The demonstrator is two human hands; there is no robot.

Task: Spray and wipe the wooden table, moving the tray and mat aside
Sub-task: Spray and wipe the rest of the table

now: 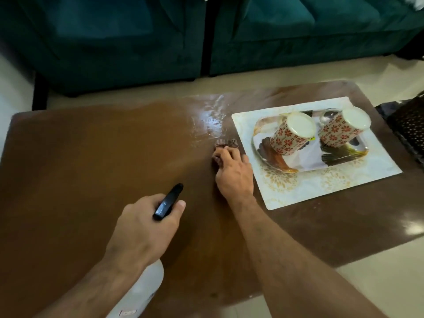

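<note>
The brown wooden table [80, 157] fills the view, with a wet, shiny patch [210, 118] near its far edge. My left hand [142, 230] grips a white spray bottle [142, 292] by its black nozzle head [168, 201], which points forward over the table. My right hand [234, 173] holds a small brown cloth [226, 144] against the tabletop, just left of the mat. A white mat with gold patterns [321, 191] lies on the right side of the table. On it sits a shiny metal tray [309, 161] carrying two upside-down cups with red flower print [291, 134].
A dark green sofa [114, 42] stands beyond the table's far edge across a strip of pale floor. A dark patterned object [410, 127] is at the right edge of the view. The left half of the table is bare wood.
</note>
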